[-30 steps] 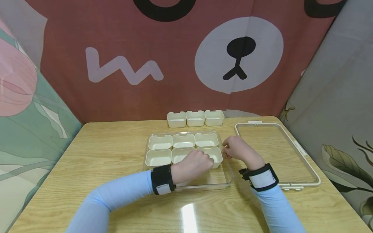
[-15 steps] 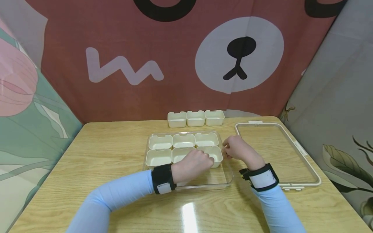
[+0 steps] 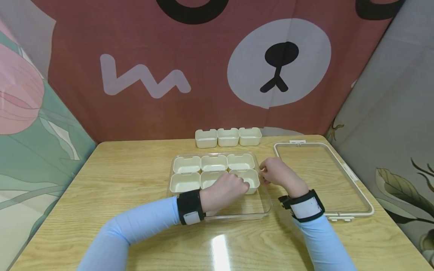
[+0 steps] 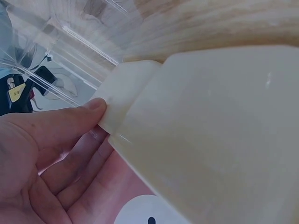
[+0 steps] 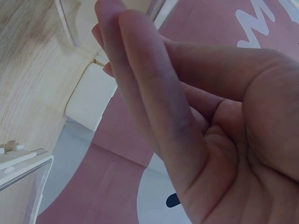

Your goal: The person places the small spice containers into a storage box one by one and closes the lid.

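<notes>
In the head view a clear plastic box (image 3: 234, 217) holds two rows of small cream bins, the back left one (image 3: 187, 165) with a notched rim. My left hand (image 3: 224, 192) reaches over the box and pinches the wall of the front right bin (image 3: 251, 187). From the left wrist, the thumb presses that bin's outer side (image 4: 126, 88), while a neighbouring bin (image 4: 205, 130) fills the right of the view. My right hand (image 3: 279, 174) grips the box's right wall near its back corner; in the right wrist view its fingers (image 5: 152, 79) partly hide the grip.
Three more cream bins (image 3: 228, 137) stand in a row behind the box, near the patterned cloth backdrop (image 3: 142, 113). A clear lid with a white frame (image 3: 357, 188) lies on the wooden table (image 3: 135, 165) at the right.
</notes>
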`<act>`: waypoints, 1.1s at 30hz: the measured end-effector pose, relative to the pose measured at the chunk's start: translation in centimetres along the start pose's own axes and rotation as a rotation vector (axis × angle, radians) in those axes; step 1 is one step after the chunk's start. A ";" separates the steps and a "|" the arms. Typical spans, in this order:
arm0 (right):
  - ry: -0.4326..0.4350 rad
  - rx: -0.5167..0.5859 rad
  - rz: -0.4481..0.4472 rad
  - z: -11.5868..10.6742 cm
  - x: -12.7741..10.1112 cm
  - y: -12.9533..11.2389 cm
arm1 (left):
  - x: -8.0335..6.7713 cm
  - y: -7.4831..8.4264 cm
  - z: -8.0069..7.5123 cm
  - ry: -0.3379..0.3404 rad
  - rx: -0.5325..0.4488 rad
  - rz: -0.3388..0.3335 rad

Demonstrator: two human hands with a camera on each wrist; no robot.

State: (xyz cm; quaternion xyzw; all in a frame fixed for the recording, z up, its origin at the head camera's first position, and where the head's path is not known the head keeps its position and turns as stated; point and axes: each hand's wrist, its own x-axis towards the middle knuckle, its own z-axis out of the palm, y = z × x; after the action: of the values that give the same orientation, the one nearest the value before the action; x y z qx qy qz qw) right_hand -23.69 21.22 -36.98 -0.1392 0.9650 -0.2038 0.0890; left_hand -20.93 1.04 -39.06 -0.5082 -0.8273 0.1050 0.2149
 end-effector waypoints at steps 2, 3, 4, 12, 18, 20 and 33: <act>0.002 -0.002 0.002 0.0 0.0 0.0 | 0.0 0.0 0.0 -0.004 0.001 -0.001; 0.003 -0.003 0.003 0.0 0.0 0.0 | 0.0 0.0 -0.1 -0.007 0.000 -0.001; 0.004 -0.004 0.003 0.0 0.0 0.0 | 0.0 0.0 -0.1 -0.009 0.000 -0.002; 0.011 -0.015 -0.004 0.1 0.1 0.1 | 0.0 0.0 -0.1 -0.019 -0.009 -0.004; 0.016 -0.017 -0.003 0.2 0.0 0.1 | 0.0 0.0 0.1 -0.005 -0.009 -0.006; 0.017 -0.017 -0.004 0.2 0.0 0.1 | 0.0 0.0 0.2 0.002 -0.003 -0.005; 0.035 -0.011 -0.023 0.3 0.1 0.3 | -0.1 0.1 -0.1 0.028 0.028 -0.001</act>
State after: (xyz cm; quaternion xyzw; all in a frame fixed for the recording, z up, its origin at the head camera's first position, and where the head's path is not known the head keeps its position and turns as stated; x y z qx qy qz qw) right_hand -23.80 21.36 -37.37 -0.1471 0.9658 -0.2020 0.0689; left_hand -20.73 1.01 -39.05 -0.5061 -0.8230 0.1095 0.2336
